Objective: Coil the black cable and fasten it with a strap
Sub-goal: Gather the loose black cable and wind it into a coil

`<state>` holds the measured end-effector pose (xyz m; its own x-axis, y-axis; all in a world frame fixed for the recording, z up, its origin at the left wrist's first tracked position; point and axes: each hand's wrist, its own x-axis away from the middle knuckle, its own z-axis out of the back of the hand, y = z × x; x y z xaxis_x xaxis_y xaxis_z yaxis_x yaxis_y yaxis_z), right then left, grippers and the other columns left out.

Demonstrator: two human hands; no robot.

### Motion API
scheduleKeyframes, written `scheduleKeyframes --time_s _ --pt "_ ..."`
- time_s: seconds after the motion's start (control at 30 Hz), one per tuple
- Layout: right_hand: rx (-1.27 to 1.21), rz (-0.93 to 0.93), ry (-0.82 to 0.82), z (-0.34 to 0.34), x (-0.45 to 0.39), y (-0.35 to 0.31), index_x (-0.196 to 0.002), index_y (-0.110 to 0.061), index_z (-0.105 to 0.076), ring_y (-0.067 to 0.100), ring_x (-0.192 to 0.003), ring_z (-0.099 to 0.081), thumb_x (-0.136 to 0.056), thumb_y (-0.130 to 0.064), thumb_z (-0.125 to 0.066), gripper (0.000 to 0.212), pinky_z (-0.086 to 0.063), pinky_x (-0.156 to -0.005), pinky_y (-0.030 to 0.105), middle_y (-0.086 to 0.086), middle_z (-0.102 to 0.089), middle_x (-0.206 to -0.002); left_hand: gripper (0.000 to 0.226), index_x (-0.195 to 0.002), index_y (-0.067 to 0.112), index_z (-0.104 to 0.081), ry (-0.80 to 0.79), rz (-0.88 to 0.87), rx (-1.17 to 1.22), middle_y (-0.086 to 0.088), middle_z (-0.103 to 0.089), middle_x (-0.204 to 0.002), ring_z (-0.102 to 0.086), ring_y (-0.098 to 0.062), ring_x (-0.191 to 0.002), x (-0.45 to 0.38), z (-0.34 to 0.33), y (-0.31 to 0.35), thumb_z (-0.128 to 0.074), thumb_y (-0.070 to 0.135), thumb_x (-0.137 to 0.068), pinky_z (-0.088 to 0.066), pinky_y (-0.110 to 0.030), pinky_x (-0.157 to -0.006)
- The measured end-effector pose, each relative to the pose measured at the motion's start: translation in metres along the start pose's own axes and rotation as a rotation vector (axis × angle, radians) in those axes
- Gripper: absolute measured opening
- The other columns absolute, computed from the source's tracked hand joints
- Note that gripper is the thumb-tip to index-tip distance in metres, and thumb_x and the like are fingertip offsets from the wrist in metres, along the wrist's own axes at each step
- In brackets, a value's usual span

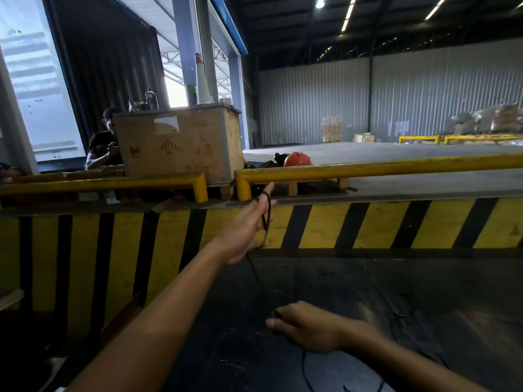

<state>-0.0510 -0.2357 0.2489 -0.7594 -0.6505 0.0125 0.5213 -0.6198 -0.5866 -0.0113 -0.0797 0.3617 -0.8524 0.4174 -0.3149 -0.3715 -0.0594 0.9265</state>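
Observation:
My left hand (245, 230) is stretched forward, palm turned right, with loops of the thin black cable (266, 215) hung around its fingers and thumb. From that hand the cable runs down and toward me to my right hand (304, 325), which pinches it between thumb and fingers. Below my right hand more cable (304, 369) trails down onto the dark floor. No strap is visible.
Ahead stands a yellow-and-black striped dock wall (368, 224) topped by yellow rails (382, 166). A plywood crate (178, 145) sits on a pallet behind the rails, a person (103, 148) crouches left of it, and an orange helmet (297, 159) lies to its right.

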Motion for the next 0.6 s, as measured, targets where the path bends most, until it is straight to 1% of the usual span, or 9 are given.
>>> scheduleKeyframes --time_s 0.1,0.17,0.2,0.27,0.33,0.4,0.47,0.53,0.6 --pt "0.099 0.008 0.123 0.049 0.017 0.006 -0.082 -0.028 -0.056 0.005 -0.067 -0.056 -0.094 -0.041 -0.047 0.02 -0.047 -0.064 0.024 -0.007 -0.057 -0.075 0.044 -0.141 0.047 -0.025 -0.047 0.049 -0.516 0.008 -0.023 -0.156 -0.021 -0.016 -0.142 0.004 0.022 -0.014 -0.026 0.049 -0.097 -0.019 -0.033 -0.107" --pt "0.087 0.074 0.33 0.085 0.027 0.007 -0.08 -0.032 -0.059 0.006 -0.069 -0.06 -0.09 -0.04 -0.054 0.013 -0.051 -0.065 0.027 -0.005 -0.061 -0.077 0.048 -0.144 0.041 -0.026 -0.182 0.198 -0.657 0.007 -0.032 -0.153 -0.032 -0.016 -0.137 0.011 0.029 -0.024 -0.026 0.049 -0.097 -0.028 -0.034 -0.106" --pt "0.083 0.118 0.436 0.101 0.03 0.006 -0.08 -0.032 -0.061 0.006 -0.069 -0.061 -0.088 -0.041 -0.057 0.013 -0.053 -0.064 0.027 -0.005 -0.063 -0.076 0.048 -0.142 0.043 -0.031 -0.256 0.281 -0.665 0.007 -0.043 -0.144 -0.045 -0.013 -0.127 0.014 0.028 -0.026 -0.028 0.053 -0.095 -0.038 -0.034 -0.099" --pt "0.137 0.165 0.598 0.124 0.031 0.003 -0.079 -0.032 -0.063 0.006 -0.067 -0.062 -0.081 -0.053 -0.056 0.022 -0.053 -0.06 0.025 -0.009 -0.065 -0.077 0.042 -0.127 0.054 -0.044 -0.414 0.418 -0.518 0.01 -0.053 -0.122 -0.056 -0.007 -0.108 0.022 0.022 -0.024 -0.032 0.063 -0.088 -0.052 -0.033 -0.081" --pt "0.168 0.154 0.714 0.137 0.027 0.004 -0.079 -0.032 -0.064 0.004 -0.065 -0.061 -0.075 -0.06 -0.055 0.03 -0.051 -0.056 0.022 -0.01 -0.065 -0.074 0.033 -0.119 0.062 -0.046 -0.518 0.472 -0.219 0.01 -0.049 -0.128 -0.049 -0.02 -0.125 0.024 0.016 -0.021 -0.033 0.062 -0.089 -0.051 -0.05 -0.088" --pt "0.123 0.124 0.818 0.14 0.021 0.009 -0.08 -0.029 -0.065 0.006 -0.063 -0.059 -0.077 -0.053 -0.058 0.025 -0.05 -0.055 0.023 -0.005 -0.064 -0.069 0.035 -0.123 0.058 -0.048 -0.537 0.464 0.08 0.003 -0.049 -0.136 -0.042 -0.032 -0.132 0.022 0.013 -0.015 -0.033 0.056 -0.091 -0.039 -0.067 -0.096" --pt "0.07 0.108 0.875 0.132 0.013 0.013 -0.081 -0.024 -0.064 0.009 -0.062 -0.058 -0.086 -0.042 -0.056 0.02 -0.048 -0.055 0.026 -0.001 -0.063 -0.07 0.041 -0.129 0.05 -0.048 -0.589 0.427 0.315 -0.005 -0.05 -0.14 -0.044 -0.037 -0.131 0.019 0.008 -0.008 -0.034 0.052 -0.091 -0.037 -0.071 -0.094" --pt "-0.067 0.116 0.815 0.11 0.005 0.013 -0.088 -0.019 -0.063 0.02 -0.072 -0.062 -0.096 -0.032 -0.045 0.024 -0.051 -0.061 0.035 0.008 -0.065 -0.078 0.045 -0.136 0.045 -0.042 -0.671 0.335 0.492 -0.009 -0.049 -0.142 -0.044 -0.039 -0.13 0.016 0.001 -0.001 -0.034 0.05 -0.092 -0.04 -0.068 -0.091" --pt "-0.268 0.091 0.647 0.076 -0.004 0.01 -0.101 -0.015 -0.062 0.026 -0.086 -0.065 -0.1 -0.028 -0.036 0.029 -0.054 -0.075 0.042 0.008 -0.068 -0.094 0.048 -0.14 0.044 -0.037 -0.631 0.194 0.632 -0.01 -0.047 -0.143 -0.049 -0.036 -0.126 0.009 -0.007 0.01 -0.036 0.049 -0.092 -0.043 -0.067 -0.09"
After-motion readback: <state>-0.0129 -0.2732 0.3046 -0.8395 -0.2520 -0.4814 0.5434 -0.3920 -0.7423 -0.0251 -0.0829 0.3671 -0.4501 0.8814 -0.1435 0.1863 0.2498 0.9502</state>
